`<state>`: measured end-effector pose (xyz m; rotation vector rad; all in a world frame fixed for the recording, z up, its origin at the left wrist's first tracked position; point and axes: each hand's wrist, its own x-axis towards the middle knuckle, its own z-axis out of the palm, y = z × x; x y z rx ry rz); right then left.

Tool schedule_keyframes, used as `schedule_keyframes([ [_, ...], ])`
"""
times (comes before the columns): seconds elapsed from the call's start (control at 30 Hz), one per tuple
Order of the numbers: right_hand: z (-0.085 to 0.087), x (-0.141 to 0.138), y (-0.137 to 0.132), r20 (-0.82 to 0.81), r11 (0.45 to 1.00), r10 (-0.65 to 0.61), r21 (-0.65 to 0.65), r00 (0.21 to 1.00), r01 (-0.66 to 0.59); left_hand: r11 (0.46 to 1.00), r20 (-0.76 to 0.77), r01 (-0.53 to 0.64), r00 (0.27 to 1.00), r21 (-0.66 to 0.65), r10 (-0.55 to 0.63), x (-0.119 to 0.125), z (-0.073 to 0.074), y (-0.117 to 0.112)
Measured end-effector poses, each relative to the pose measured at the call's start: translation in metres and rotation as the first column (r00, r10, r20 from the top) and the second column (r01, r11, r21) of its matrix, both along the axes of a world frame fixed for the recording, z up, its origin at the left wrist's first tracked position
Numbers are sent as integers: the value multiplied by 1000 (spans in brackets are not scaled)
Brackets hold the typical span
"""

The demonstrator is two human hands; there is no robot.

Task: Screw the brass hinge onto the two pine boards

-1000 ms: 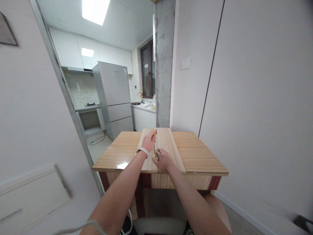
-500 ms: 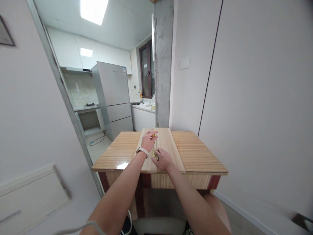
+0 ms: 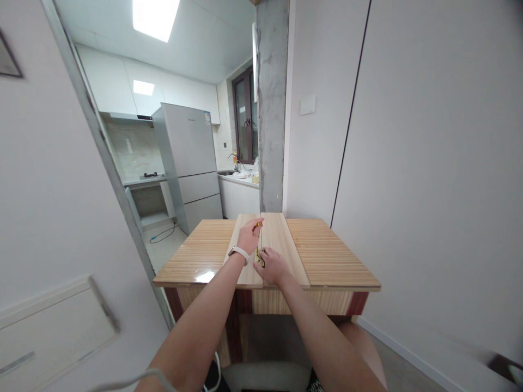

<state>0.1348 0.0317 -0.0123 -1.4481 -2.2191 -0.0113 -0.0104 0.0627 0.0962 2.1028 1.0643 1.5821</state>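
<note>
My left hand [image 3: 249, 236], with a pale watch band at the wrist, is over the pale wooden boards [image 3: 281, 234] in the middle of the table. Its thumb and fingers are closed in a pinch on a small yellow piece with dark and reddish marks [image 3: 256, 226]. Nearer to me, my right hand [image 3: 273, 264] rests low on the boards. Between its thumb and fingers is a small yellow-and-black patterned thing [image 3: 260, 259], partly covered by the hand. Whether the two yellow parts are joined, I cannot tell.
The striped wooden table [image 3: 330, 256] extends to both sides of the boards. Behind it stand a grey pillar [image 3: 273, 136] and, in the kitchen, a silver fridge [image 3: 190, 147]. A white wall [image 3: 408, 163] borders the right. A pale cable [image 3: 155, 372] lies at lower left.
My left fingers have drawn closer together around the small yellow piece, which now shows slightly differently. My right hand has stayed about where it was on the boards.
</note>
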Motion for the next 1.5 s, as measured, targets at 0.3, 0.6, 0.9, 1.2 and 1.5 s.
schedule_keyframes([
  [0.3, 2, 0, -1, 2, 1000, 3, 24, 1000, -3, 995, 7, -95, 995, -7, 95, -1, 0, 1],
  [0.6, 0, 0, 0, 10, 1000, -6, -7, 1000, 7, 998, -29, -19, 999, 53, 21, -2, 1, -3],
  [0.9, 2, 1, 0, 13, 1000, 0, 0, 1000, 0, 1000, 14, -24, 1000, -17, 24, -2, -3, -1],
  [1.2, 1, 0, -1, 0, 1000, 0, 1, 1000, 0, 995, -27, -97, 995, 17, 97, -3, -2, -2],
  [1.5, 4, 0, -1, 3, 999, -13, -39, 1000, 14, 1000, 2, 12, 1000, 1, -12, -3, -4, 0],
])
